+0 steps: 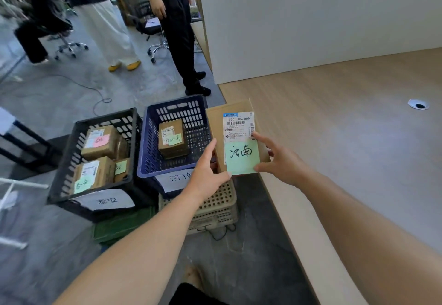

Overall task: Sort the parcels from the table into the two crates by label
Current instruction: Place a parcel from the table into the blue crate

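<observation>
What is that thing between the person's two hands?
In the head view, a flat cardboard parcel bearing a green note sits between the left hand and right hand; both hold its edges.

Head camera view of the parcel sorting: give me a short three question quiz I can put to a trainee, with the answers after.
1. True or false: the left hand and the right hand both hold the parcel.
2. Short answer: which shows more parcels inside, the black crate or the blue crate?
3. Pick one: the writing on the held parcel's green note matches the name written on A) the black crate, B) the blue crate, C) neither.
Key: 1 true; 2 the black crate; 3 B.
</observation>
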Tool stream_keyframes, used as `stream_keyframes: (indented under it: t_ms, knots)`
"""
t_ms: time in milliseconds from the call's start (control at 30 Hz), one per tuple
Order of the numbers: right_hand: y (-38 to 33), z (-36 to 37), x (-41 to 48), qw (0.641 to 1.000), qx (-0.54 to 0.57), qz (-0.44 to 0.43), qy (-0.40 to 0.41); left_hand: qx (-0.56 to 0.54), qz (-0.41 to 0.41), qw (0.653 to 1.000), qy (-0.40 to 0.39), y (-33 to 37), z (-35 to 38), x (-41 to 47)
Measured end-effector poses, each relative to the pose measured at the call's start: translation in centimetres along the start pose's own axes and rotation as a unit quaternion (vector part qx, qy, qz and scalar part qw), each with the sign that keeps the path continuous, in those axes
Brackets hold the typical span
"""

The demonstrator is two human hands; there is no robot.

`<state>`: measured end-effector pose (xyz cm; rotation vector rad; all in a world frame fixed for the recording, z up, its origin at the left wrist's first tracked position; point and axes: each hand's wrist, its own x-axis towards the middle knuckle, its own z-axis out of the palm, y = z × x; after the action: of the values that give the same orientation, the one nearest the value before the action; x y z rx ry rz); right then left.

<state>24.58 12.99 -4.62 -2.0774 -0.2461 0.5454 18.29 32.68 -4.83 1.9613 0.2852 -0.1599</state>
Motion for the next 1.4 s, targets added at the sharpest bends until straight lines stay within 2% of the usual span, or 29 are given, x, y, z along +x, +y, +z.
stream_keyframes:
  t_ms: [200,400,667,933,1133,1400]
  knots:
    - [-3.6,4.1,5.6,0.999,-0.024,-0.013,-0.017,0.000,0.007,1.000,0.016,-2.4,-5.6,3.1]
    - [-7.4,9.4,13.7,0.998,-0.066,-0.007,-0.020,-0.020,-0.022,1.000,0.008,-5.7,-13.3,8.8]
    - [-11.1,15.5,23.7,0.998,-0.056,0.020,-0.024,-0.001,-0.057,0.998,-0.002,-11.0,-21.7,17.6]
    - [-9.7,15.9,30.8,0.996,-0.068,0.055,-0.019,0.011,-0.076,0.996,-0.036,-14.0,-21.5,26.2]
    - [-5.4,16.1,37.3,0.993,-0.076,0.086,-0.033,0.021,-0.103,0.994,-0.039,-16.7,-19.5,32.2]
    - [0.1,18.4,46.5,0.989,-0.120,0.080,-0.042,0.009,-0.136,0.989,-0.050,-22.6,-17.5,40.6]
